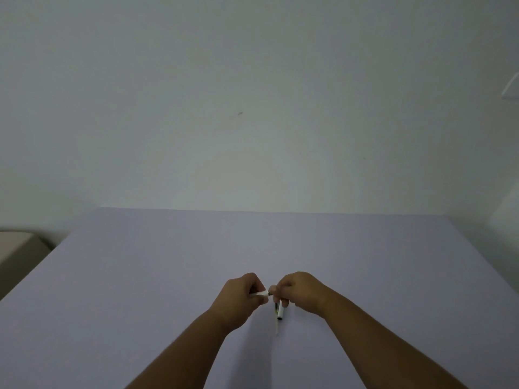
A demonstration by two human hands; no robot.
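Note:
My left hand [243,293] grips a white pen barrel [259,293] that points right, its dark tip toward my right hand. My right hand [297,289] holds a second white pen part [279,312] with a black end, which hangs down from its curled fingers. A thin pale piece [277,328] shows just below that part; whether it is joined to it I cannot tell. Both hands meet low over the lilac table [168,276], near its middle front.
A plain pale wall stands behind the table's far edge. A beige box-like object [19,248] sits beyond the table's left edge. A white fixture [511,87] shows at the right edge of the wall.

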